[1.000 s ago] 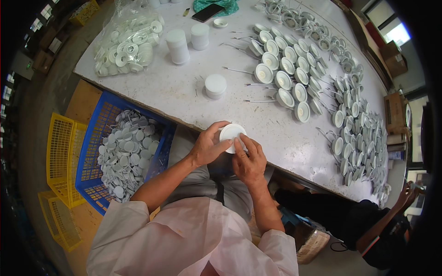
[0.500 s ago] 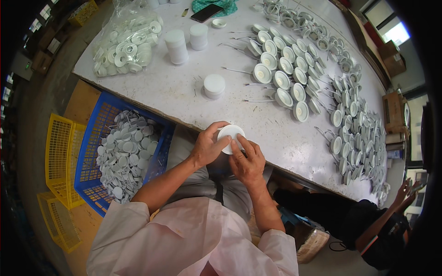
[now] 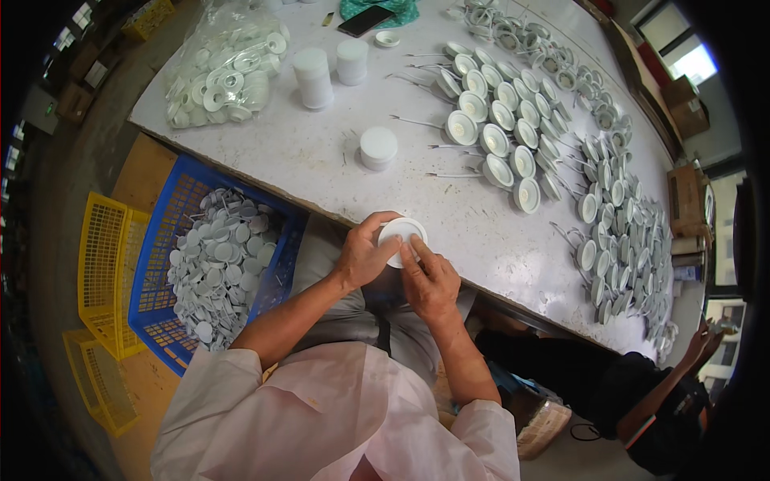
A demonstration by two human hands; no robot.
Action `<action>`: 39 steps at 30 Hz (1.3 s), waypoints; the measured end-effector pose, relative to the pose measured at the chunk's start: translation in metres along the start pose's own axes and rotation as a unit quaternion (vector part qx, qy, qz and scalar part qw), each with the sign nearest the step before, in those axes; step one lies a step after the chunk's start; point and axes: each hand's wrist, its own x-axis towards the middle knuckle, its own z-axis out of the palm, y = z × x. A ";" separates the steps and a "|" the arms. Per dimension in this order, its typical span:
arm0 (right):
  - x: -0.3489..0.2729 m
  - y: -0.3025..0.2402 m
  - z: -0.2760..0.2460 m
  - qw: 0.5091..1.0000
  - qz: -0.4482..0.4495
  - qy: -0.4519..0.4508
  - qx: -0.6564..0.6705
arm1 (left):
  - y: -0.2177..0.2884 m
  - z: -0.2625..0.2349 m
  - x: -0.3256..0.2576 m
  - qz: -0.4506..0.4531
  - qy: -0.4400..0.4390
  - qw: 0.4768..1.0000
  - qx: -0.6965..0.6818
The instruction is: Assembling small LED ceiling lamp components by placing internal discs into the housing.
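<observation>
Both my hands hold one round white lamp housing just over the table's near edge. My left hand grips its left side, the thumb lying on its face. From the right, my right hand presses thumb and fingers onto the lower part of the same piece. Its underside is hidden by my fingers. Beyond it on the table stands a short stack of white discs. Two taller disc stacks are farther back. Rows of white round lamps with short wires lie to the right.
At my left is a blue basket full of small pale discs with leads; yellow baskets sit beside it. A clear bag of white rings and a phone lie on the table. Another person is at the right.
The fingers of my right hand have shifted slightly on the housing. My view has moved a little, and the other person's hands at the right have moved slightly.
</observation>
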 end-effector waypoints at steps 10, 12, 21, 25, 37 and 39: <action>0.000 -0.010 0.006 0.988 0.108 -0.017 0.114 | -0.027 -0.096 -0.037 -0.062 0.206 0.977 -0.013; -0.005 0.001 0.001 0.986 0.152 -0.004 0.063 | -0.048 -0.135 -0.047 -0.109 0.276 0.954 0.038; 0.009 0.002 0.008 0.980 0.182 0.006 0.083 | -0.244 -0.445 -0.215 -0.255 0.557 0.725 0.316; -0.021 0.022 -0.008 0.977 0.209 0.001 0.044 | -0.279 -0.474 -0.257 -0.052 0.140 0.492 0.858; -0.053 0.058 -0.040 0.940 0.270 0.141 -0.152 | -0.270 -0.511 -0.259 -0.105 0.424 0.758 0.484; -0.051 0.069 -0.048 0.912 0.341 0.162 -0.161 | -0.274 -0.424 -0.209 -0.121 0.386 0.876 0.265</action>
